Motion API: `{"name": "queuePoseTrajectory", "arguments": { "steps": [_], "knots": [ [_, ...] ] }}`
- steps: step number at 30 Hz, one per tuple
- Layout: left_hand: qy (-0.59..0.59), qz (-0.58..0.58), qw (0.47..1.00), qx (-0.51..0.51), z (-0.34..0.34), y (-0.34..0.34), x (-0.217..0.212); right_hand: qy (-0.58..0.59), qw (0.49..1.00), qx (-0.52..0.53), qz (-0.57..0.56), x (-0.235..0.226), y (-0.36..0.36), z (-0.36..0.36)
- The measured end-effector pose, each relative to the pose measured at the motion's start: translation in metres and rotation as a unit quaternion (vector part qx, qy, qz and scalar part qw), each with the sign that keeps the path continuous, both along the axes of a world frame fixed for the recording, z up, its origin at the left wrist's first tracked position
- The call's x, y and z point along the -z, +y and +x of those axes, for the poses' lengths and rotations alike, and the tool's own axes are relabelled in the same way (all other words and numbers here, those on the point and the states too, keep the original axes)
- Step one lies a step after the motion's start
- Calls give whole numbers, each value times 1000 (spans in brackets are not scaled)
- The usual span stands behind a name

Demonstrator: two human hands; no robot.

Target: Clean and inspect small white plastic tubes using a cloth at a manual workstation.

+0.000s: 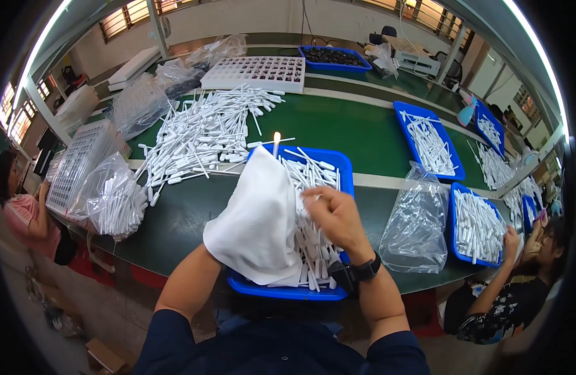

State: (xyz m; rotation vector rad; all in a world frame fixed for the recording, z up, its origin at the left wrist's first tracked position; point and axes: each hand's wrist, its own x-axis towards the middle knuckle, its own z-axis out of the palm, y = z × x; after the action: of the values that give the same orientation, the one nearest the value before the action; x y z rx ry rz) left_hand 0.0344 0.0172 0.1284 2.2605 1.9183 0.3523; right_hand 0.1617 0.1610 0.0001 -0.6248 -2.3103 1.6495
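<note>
A white cloth (256, 219) drapes over my left hand and hides its fingers. From the cloth's peak rises a slim white stick (276, 145) with a glowing yellowish tip, apparently gripped by the covered hand. My right hand (335, 215) is beside the cloth's right edge, fingers curled together; whatever is between them is too small to make out. Beneath both hands lies a blue tray (345, 165) filled with white plastic sticks (316, 244), each with a thicker end. The cloth hides the tray's left part. A black watch (366, 269) is on my right wrist.
A loose heap of white sticks (203, 128) lies on the green belt (338, 128). Bagged sticks (116, 197) are at left, a clear bag (416, 225) at right, with more blue trays (455, 215) beyond. One person (31, 215) sits at left, another (506, 294) at right.
</note>
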Motion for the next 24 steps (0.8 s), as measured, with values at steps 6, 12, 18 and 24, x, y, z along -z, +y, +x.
{"name": "queuePoseTrajectory", "arguments": {
  "steps": [6, 12, 18, 24],
  "knots": [
    [-10, 236, 964, 123, -23, 22, 101, 180, 967, 87, -159, 16, 6, -16],
    [-92, 223, 966, 90, -21, 18, 86, 266, 928, 94, -244, 17, 10, -14],
    [-43, 253, 965, 59, -17, 3, 75, 289, 939, 111, -149, 18, 3, -12],
    [-99, 245, 964, 41, -23, -2, 85, 298, 935, 111, -158, 17, 0, -15]
  ]
}}
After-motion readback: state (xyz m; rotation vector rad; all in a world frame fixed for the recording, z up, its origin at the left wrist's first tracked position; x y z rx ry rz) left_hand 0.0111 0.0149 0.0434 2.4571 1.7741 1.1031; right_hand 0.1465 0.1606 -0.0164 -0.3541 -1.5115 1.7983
